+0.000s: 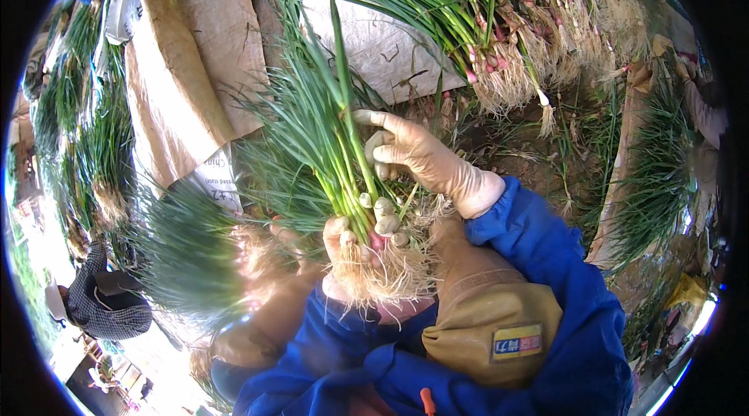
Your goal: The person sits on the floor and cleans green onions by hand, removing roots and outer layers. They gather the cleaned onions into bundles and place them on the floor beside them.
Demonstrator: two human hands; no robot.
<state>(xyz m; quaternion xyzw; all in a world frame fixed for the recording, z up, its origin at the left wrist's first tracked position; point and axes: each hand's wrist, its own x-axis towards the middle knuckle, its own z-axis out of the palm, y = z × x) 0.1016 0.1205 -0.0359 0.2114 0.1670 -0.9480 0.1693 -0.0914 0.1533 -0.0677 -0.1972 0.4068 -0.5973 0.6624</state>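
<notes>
My left hand (383, 220), in a pale glove, is closed around the lower stems of a bunch of green onions (345, 158). Its thumb shows on the left side, its fingers on the right. Reddish bulbs and a mass of pale roots hang below the grip, and the long green leaves point up and left. My right hand (415, 155), also gloved, is beside the stalks with its fingers apart and loosely bent. Its index fingertip is close to one thick stem; whether it touches is unclear.
More green onions (497, 53) lie on a pale sheet (386, 47) at the top right. Another bunch (187, 246), blurred, is to the left. Brown sheeting (193, 59) lies upper left. A person in a checked top (111, 305) is at the lower left; another person's sleeve (705, 114) shows far right.
</notes>
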